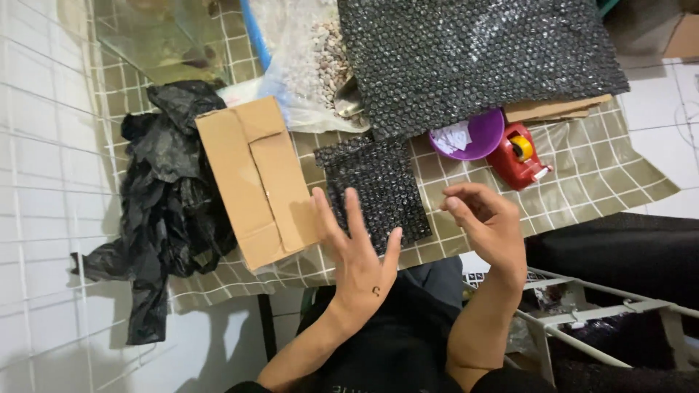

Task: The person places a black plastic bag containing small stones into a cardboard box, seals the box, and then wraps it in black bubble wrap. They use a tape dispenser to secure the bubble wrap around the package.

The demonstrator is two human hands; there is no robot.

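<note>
A small black bubble-wrap piece (371,182) lies flat on the checked table cover (582,175) in front of me. My left hand (357,251) hovers over its near left corner with fingers spread and nothing in it. My right hand (486,222) floats just right of the piece, fingers loosely curled, holding nothing. A flattened brown cardboard box (258,178) lies directly left of my left hand.
A large black bubble-wrap sheet (473,54) covers the far table. A purple bowl (477,138) and a red tape dispenser (518,156) sit at right. Crumpled black plastic bags (167,196) hang at left. A bag of pebbles (317,54) lies behind the box. A white wire rack (582,320) stands lower right.
</note>
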